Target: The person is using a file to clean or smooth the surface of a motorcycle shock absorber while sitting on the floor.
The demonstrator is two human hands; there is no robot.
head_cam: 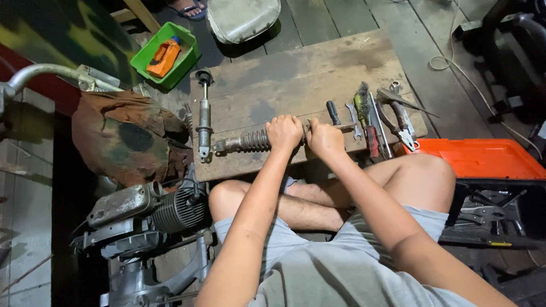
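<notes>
A shock absorber with a coil spring [245,141] lies lengthwise on a worn wooden board [296,71] in front of my knees. My left hand [284,132] is closed around its right part, just past the spring. My right hand [323,137] grips the rod end beside it, fist closed. A second, bare damper rod [203,116] lies upright on the board to the left of the spring.
Several hand tools [375,116] lie in a row at the board's right: screwdriver, wrench, wire brush, pliers. An orange toolbox lid [483,159] sits right of my knee. A green bin with an orange bottle [165,55] stands far left; an engine [153,213] lies near left.
</notes>
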